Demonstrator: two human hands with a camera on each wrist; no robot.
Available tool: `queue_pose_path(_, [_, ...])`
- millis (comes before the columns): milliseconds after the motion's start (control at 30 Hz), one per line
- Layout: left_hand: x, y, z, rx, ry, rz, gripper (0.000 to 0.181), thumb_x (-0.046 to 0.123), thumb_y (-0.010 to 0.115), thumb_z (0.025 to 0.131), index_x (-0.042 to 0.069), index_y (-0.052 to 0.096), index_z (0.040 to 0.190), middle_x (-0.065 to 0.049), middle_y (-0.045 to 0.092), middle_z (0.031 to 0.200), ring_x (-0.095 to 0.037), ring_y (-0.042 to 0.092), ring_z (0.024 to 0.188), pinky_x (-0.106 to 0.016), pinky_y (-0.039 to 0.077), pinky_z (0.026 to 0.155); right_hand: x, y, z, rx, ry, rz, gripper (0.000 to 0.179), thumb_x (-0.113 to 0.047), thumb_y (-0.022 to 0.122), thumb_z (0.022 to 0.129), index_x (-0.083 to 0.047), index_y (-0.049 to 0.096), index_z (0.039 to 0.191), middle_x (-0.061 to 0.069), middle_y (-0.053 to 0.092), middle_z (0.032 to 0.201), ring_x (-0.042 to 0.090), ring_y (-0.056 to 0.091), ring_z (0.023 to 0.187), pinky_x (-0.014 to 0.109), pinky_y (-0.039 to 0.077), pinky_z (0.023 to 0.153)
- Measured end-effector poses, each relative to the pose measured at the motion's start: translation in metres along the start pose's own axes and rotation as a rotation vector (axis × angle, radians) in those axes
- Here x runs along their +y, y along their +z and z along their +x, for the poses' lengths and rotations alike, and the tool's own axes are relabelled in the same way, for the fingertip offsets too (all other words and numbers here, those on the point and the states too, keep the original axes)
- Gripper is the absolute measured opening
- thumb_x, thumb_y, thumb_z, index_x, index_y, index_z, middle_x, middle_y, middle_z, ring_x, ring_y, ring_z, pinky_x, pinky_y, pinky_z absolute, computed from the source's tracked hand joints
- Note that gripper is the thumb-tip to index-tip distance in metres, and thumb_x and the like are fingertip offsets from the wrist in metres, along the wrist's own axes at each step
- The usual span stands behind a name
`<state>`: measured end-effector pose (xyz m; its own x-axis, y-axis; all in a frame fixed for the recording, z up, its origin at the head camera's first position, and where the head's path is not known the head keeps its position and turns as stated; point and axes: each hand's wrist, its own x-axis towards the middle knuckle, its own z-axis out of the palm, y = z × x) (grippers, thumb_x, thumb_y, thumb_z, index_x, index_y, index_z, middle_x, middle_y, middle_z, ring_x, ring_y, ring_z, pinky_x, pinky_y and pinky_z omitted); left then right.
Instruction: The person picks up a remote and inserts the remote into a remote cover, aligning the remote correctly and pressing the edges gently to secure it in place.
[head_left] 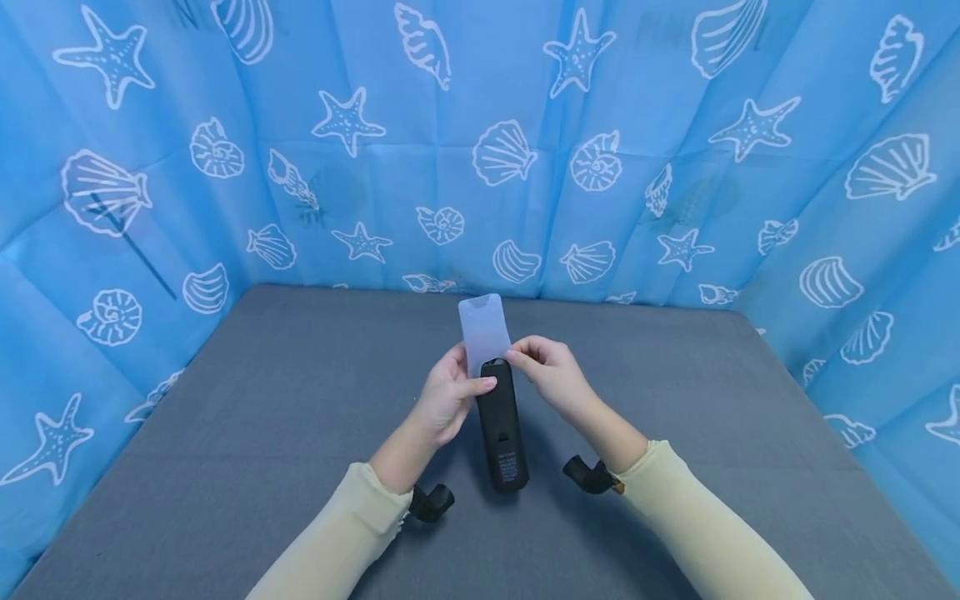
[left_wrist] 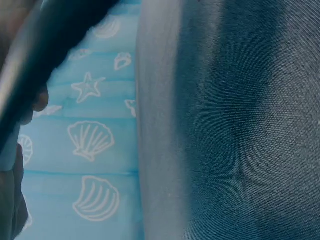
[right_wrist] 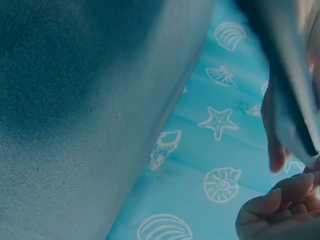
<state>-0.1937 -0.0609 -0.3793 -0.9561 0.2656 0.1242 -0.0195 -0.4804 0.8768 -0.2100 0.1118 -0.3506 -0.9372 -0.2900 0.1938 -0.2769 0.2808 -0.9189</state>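
Observation:
A black remote control [head_left: 501, 425] is held with its back up, showing a small arrow mark and printed label. My left hand [head_left: 442, 396] grips it near its far end, the thumb lying across the back. Behind that end, a translucent whitish flat sleeve [head_left: 483, 325] with a notch in its top edge sticks up, its lower part hidden by the remote and fingers. At the remote's far right corner, my right hand [head_left: 555, 375] pinches the sleeve's edge. In the right wrist view, the remote [right_wrist: 287, 65] blurs past at upper right, above curled right fingers [right_wrist: 280, 200].
A grey cloth-covered table [head_left: 337, 358] lies under both hands. Blue curtains [head_left: 450, 183] with white shells and starfish stand behind it and along both sides. Black wrist devices [head_left: 432, 503] hang under the cream sleeves [head_left: 337, 533].

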Motion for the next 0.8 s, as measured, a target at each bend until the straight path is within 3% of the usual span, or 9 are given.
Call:
queue_pose_path(133, [0.000, 0.001, 0.000, 0.024, -0.014, 0.069, 0.057, -0.016, 0.054, 0.089, -0.009, 0.032, 0.142, -0.024, 0.039, 0.144, -0.031, 0.037, 0.135, -0.042, 0.031, 0.109, -0.004, 0.000, 0.000, -0.009, 0.052, 0.028, 0.018, -0.008, 0.051, 0.101, 0.008, 0.058, 0.094, 0.004, 0.044, 0.071, 0.019, 0.041, 0.065, 0.028, 0.036, 0.060])
queue_pose_path(333, [-0.002, -0.002, 0.001, 0.060, -0.058, 0.183, 0.044, -0.004, 0.056, 0.095, -0.009, 0.042, 0.137, -0.022, 0.052, 0.134, -0.021, 0.054, 0.116, -0.042, 0.040, 0.103, -0.009, 0.000, 0.001, 0.008, 0.138, 0.122, 0.020, -0.007, 0.047, 0.102, 0.009, 0.056, 0.094, 0.005, 0.046, 0.071, 0.018, 0.047, 0.066, 0.030, 0.043, 0.066])
queue_pose_path(500, [-0.001, -0.006, 0.001, 0.030, -0.069, 0.261, 0.041, 0.004, 0.053, 0.099, -0.005, 0.042, 0.138, -0.020, 0.055, 0.129, -0.019, 0.057, 0.111, -0.043, 0.043, 0.099, -0.015, -0.003, 0.004, -0.053, 0.203, 0.202, 0.022, -0.009, 0.044, 0.103, 0.002, 0.056, 0.088, 0.004, 0.044, 0.070, 0.017, 0.048, 0.064, 0.030, 0.043, 0.069])
queue_pose_path(700, [0.000, -0.008, 0.000, -0.062, -0.081, 0.148, 0.043, 0.006, 0.043, 0.104, -0.006, 0.031, 0.143, -0.025, 0.046, 0.138, -0.024, 0.053, 0.119, -0.046, 0.041, 0.101, -0.013, -0.010, 0.010, -0.210, 0.264, 0.411, 0.034, -0.013, 0.036, 0.105, -0.010, 0.052, 0.075, 0.001, 0.045, 0.067, 0.015, 0.046, 0.063, 0.034, 0.040, 0.074])
queue_pose_path(800, [0.000, -0.006, -0.001, -0.086, -0.089, 0.082, 0.045, 0.006, 0.041, 0.104, -0.007, 0.026, 0.145, -0.025, 0.041, 0.143, -0.026, 0.049, 0.124, -0.047, 0.037, 0.105, -0.011, -0.011, 0.013, -0.211, 0.281, 0.434, 0.035, -0.013, 0.036, 0.105, -0.011, 0.052, 0.074, 0.000, 0.046, 0.066, 0.014, 0.046, 0.062, 0.034, 0.039, 0.072])
